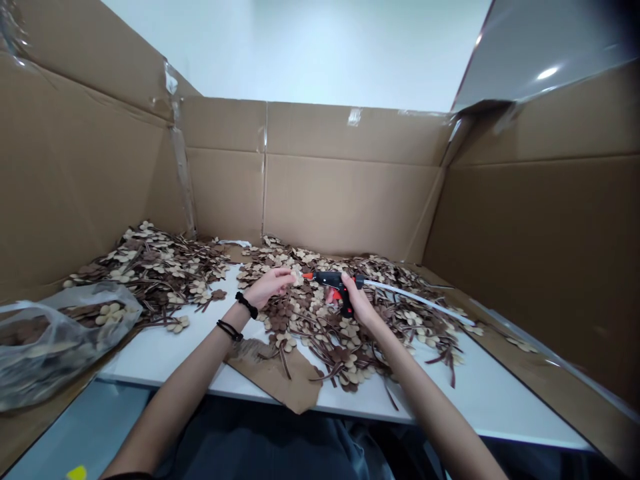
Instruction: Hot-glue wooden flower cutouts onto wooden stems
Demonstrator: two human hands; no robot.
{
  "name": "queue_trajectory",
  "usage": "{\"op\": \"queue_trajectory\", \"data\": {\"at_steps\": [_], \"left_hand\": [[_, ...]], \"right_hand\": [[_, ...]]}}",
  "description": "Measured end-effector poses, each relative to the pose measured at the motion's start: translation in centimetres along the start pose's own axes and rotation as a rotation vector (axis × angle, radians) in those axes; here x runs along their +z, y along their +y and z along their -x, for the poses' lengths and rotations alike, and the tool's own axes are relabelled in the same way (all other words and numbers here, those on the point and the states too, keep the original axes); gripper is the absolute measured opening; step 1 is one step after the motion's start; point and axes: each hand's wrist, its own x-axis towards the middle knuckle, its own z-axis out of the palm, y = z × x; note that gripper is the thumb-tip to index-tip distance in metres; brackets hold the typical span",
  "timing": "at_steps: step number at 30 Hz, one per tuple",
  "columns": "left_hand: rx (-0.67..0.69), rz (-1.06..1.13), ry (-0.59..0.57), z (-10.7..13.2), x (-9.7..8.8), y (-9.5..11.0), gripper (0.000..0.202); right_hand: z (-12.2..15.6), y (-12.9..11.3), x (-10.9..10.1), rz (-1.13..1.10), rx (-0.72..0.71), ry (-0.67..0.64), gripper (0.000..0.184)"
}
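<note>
Flower cutout (297, 277), pale, sits pinched in the fingertips of my left hand (270, 287), thumb and fingers together on it, right at the tip of the glue gun (327, 277). Taking that tip as the clock centre: my right hand (357, 298) is at three to four o'clock, wrapped round the gun's grip, and the orange nozzle (307, 275) points to nine, touching the flower or just beside it; too small and blurred to say which. Can't tell either whether the red trigger is squeezed. A white glue stick (420, 293) runs out of the back of the gun toward three to four. Step in hand, my read: putting hot glue on this one flower. Next move would call for a short squeeze with the flower held steady, then drawing the nozzle off cleanly and pressing a mating part on before the glue sets; fingers need to keep clear of the hot tip. Parts are near: a heap of brown and pale flowers with strips (320, 327) spreads from three round to six, and another pile (155, 260) lies at nine. Clear plastic bag (45, 373) with more pieces at eight to nine, cardboard scrap (300, 383) at six on the white table (175, 350), cardboard wall (350, 193) at twelve.
</note>
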Motion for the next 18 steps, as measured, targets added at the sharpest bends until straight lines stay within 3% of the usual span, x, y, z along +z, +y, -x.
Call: {"op": "queue_trajectory", "data": {"at_steps": [5,14,18], "left_hand": [[0.009,-0.039,-0.004,0.1,-0.2,0.1,0.034],[0.043,-0.079,-0.011,-0.1,-0.5,-0.2,0.036],[0.045,-0.087,0.0,0.0,-0.4,-0.1,0.04]], "right_hand": [[0.1,-0.1,0.2,-0.035,0.179,0.095,0.057],[0.6,-1.4,0.4,-0.025,0.159,0.092,0.054],[0.7,-1.4,0.5,0.014,0.13,-0.059,0.063]]}}
